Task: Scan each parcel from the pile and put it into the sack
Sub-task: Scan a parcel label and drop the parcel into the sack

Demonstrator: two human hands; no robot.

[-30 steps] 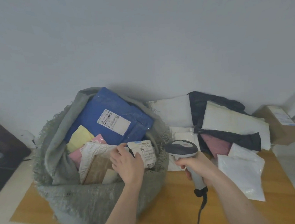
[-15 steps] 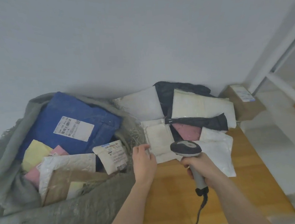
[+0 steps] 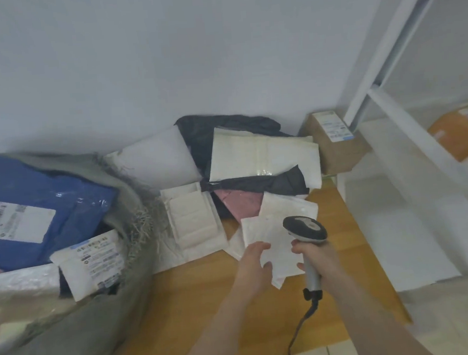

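Reaching over the wooden table [image 3: 197,298], the left hand [image 3: 252,268] has its fingers loosely spread, thumb over the near edge of a white flat parcel [image 3: 271,244]; whether it has a firm hold, I cannot tell. The right hand [image 3: 316,257] is wrapped tight round the scanner [image 3: 305,229], head just beside that parcel. No label shows: advise lifting by the edge and turning it over. Further off, the pile [image 3: 253,159]; at left, the sack [image 3: 80,338], already holding a blue parcel [image 3: 66,199].

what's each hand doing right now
Left hand: open, fingers on the white mailer, not gripping it.
Right hand: closed around the scanner.
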